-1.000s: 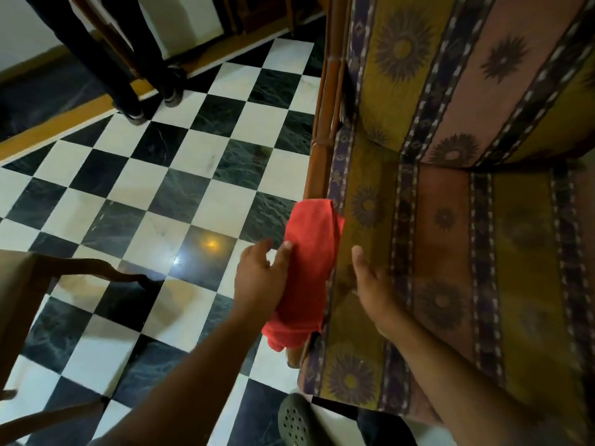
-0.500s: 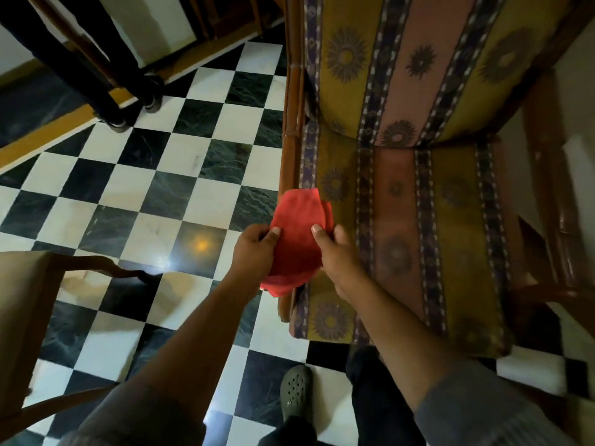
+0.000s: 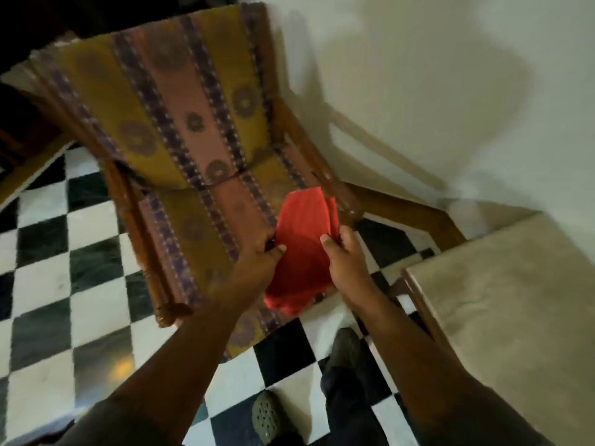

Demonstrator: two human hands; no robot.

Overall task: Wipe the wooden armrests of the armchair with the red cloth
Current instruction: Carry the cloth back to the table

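Here, both hands (image 3: 302,262) clamped on red cloth (image 3: 302,249) above armchair (image 3: 180,149), beige table (image 3: 515,317) alongside.

Right armrest (image 3: 325,175) perhaps partly behind red cloth (image 3: 302,246)

bare forearms (image 3: 180,358), dark trousers (image 3: 351,410), perforated clog (image 3: 266,416)

Both hands now carry the folded red cloth (image 3: 304,244) away from the armchair's left wooden armrest (image 3: 141,239), across the seat, near its right wooden armrest (image 3: 317,170).
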